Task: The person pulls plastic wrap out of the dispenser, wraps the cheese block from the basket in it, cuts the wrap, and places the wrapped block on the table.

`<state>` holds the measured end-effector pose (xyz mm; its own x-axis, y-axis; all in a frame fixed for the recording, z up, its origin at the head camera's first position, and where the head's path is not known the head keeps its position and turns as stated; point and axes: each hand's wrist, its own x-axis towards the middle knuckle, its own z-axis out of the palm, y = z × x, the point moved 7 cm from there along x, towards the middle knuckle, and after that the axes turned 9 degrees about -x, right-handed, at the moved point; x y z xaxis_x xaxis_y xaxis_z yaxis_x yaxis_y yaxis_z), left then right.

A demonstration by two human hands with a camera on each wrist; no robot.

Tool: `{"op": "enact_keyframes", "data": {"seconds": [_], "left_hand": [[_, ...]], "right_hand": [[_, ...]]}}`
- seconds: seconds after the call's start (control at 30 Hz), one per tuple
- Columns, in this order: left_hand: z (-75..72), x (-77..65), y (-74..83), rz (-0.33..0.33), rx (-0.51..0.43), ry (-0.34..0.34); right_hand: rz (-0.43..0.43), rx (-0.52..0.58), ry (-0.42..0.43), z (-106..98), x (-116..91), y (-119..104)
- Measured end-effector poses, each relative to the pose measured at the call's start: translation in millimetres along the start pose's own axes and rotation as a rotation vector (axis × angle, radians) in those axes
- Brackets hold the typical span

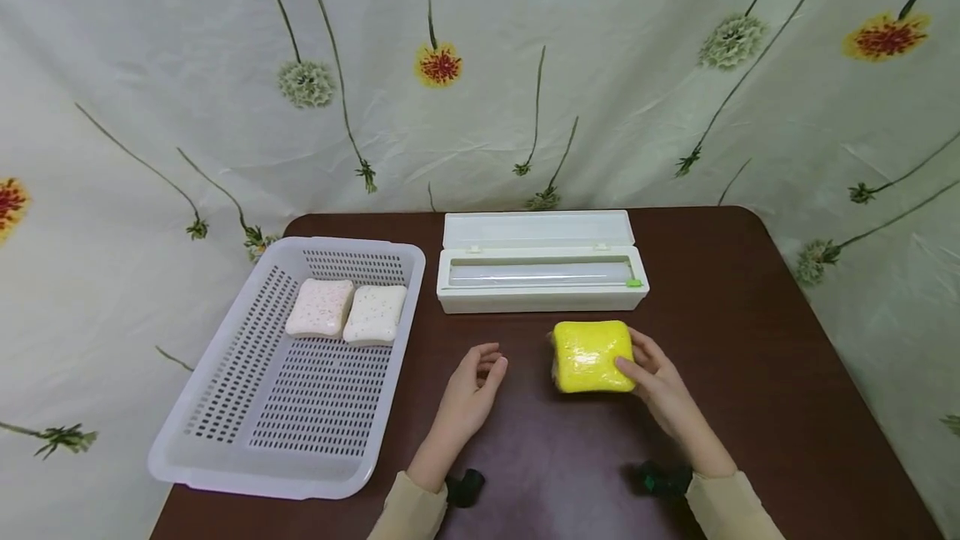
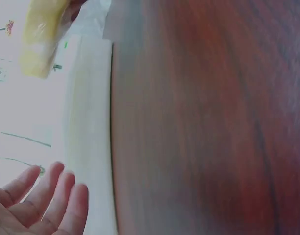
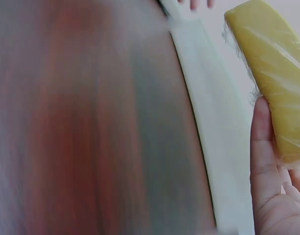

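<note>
My right hand [image 1: 663, 386] grips a yellow rounded-square block [image 1: 588, 357], thumb on its near face and fingers behind. Clear film wraps the block, wrinkled and loose along one edge in the right wrist view. Left of it, my left hand [image 1: 470, 394] is held over the table with fingers loosely bent and nothing in them; the left wrist view shows these fingers [image 2: 52, 200] spread apart. Behind both hands stands a white cling film dispenser [image 1: 543, 300] with its lid [image 1: 538, 230] raised, a roll of film [image 1: 540, 273] inside and a green slider [image 1: 634, 282] at the right end.
A white perforated plastic basket [image 1: 176, 461] sits at the left of the dark wooden table [image 1: 750, 340]. Two pale speckled rounded-square blocks, one pinkish [image 1: 320, 307] and one white [image 1: 375, 314], lie side by side in its far part. A flower-printed cloth [image 1: 630, 132] hangs behind the table.
</note>
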<state>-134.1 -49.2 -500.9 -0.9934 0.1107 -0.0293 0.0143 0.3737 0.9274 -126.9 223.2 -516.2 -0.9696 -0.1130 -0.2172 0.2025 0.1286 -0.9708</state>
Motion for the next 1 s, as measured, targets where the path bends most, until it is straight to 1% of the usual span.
{"op": "enact_keyframes", "data": {"seconds": [0.07,0.17,0.3,0.37,0.47,0.57,0.63,0.73,0.83,0.9,1.0], "left_hand": [[-4.3,-1.2,3.0,0.025,0.034,0.024],[-8.7,-1.9,6.3,0.054,0.104,0.043],[-10.9,-3.1,7.6,0.076,0.169,0.045],[-10.8,-4.6,7.8,0.083,0.190,0.046],[-9.7,-6.8,7.0,0.076,0.212,0.042],[-9.5,-8.4,6.5,0.073,0.231,0.048],[-10.0,-8.9,6.8,0.088,0.253,0.057],[-11.7,-9.9,8.5,0.127,0.303,0.080],[-13.5,-10.7,10.5,0.169,0.349,0.105],[-14.3,-11.0,12.0,0.193,0.368,0.116],[-14.4,-11.2,13.7,0.219,0.376,0.117]], "right_hand": [[0.005,-0.015,0.056,-18,-2,0],[-0.001,-0.004,0.126,-46,-7,1],[-0.004,0.073,0.190,-82,-12,7],[0.016,0.111,0.223,-98,-13,11],[0.063,0.155,0.281,-119,-13,19],[0.124,0.169,0.336,-135,-10,28],[0.152,0.177,0.358,-143,-7,33],[0.175,0.201,0.370,-153,-1,38],[0.179,0.219,0.364,-161,5,41],[0.189,0.207,0.369,-165,9,44],[0.213,0.146,0.391,-171,13,48]]}}
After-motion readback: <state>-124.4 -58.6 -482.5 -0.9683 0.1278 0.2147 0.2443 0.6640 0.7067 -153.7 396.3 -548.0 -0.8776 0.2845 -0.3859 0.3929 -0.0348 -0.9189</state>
